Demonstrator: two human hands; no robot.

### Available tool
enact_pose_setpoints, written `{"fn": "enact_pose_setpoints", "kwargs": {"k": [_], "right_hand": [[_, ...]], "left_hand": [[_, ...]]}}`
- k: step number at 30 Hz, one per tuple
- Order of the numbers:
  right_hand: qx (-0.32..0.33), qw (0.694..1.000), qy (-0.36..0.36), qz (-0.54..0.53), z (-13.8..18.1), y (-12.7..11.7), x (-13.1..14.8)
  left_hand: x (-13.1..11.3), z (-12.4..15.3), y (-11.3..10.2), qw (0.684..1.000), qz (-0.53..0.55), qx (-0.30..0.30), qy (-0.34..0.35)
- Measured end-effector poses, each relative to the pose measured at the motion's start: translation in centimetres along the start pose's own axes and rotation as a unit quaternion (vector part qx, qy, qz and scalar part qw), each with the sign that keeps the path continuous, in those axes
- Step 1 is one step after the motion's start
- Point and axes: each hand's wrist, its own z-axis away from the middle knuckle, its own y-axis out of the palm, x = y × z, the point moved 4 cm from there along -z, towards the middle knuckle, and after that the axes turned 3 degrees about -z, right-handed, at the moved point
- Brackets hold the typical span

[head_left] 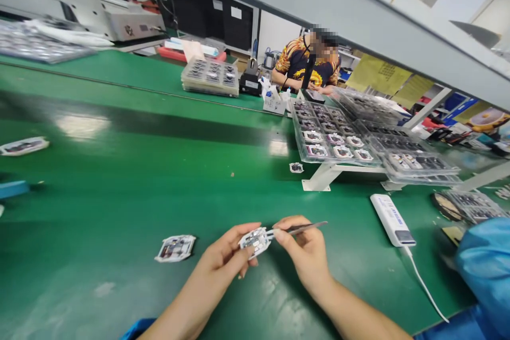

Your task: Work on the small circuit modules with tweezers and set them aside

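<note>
My left hand [225, 255] pinches a small white electronic module [255, 240] just above the green belt. My right hand [305, 252] grips a pair of metal tweezers [303, 228] whose tips touch the module's right edge. Both hands are closed, low in the middle of the view. A second, similar module [175, 248] lies flat on the belt left of my left hand. A third small one [296, 168] lies farther off, near the foot of a white stand.
Clear trays of modules [332, 135] sit on a raised white stand at right, more stacks [210, 77] behind. A white box with a cable [392, 219] lies at right. Another person [308, 64] sits across the green belt [119, 180]. A blue cloth [484, 265] is at lower right.
</note>
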Motion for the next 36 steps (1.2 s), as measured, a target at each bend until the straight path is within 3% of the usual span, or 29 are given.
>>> {"fn": "enact_pose_setpoints", "kwargs": {"k": [12, 17, 20, 24, 31, 36], "right_hand": [[-0.012, 0.999, -0.019, -0.032, 0.2, 0.2, 0.0], [0.094, 0.979, -0.171, 0.059, 0.4, 0.9, 1.9], [0.156, 0.96, -0.205, 0.11, 0.5, 1.3, 2.4], [0.142, 0.969, -0.174, 0.099, 0.3, 1.2, 2.2], [0.054, 0.998, -0.01, 0.016, 0.0, 0.3, 0.5], [0.059, 0.997, 0.052, 0.009, -0.2, 0.2, 0.0]], "left_hand": [[0.3, 0.3, 0.8, 0.997, 0.069, 0.024, -0.023], [0.3, 0.3, 0.6, 0.994, 0.1, 0.012, -0.044], [0.3, 0.3, 0.6, 0.998, 0.061, 0.014, -0.027], [0.4, 0.2, 0.5, 1.0, 0.012, 0.021, -0.006], [0.8, 0.0, 0.1, 1.0, -0.008, 0.005, 0.004], [1.1, -0.2, 0.0, 1.0, -0.014, 0.012, 0.0]]}}
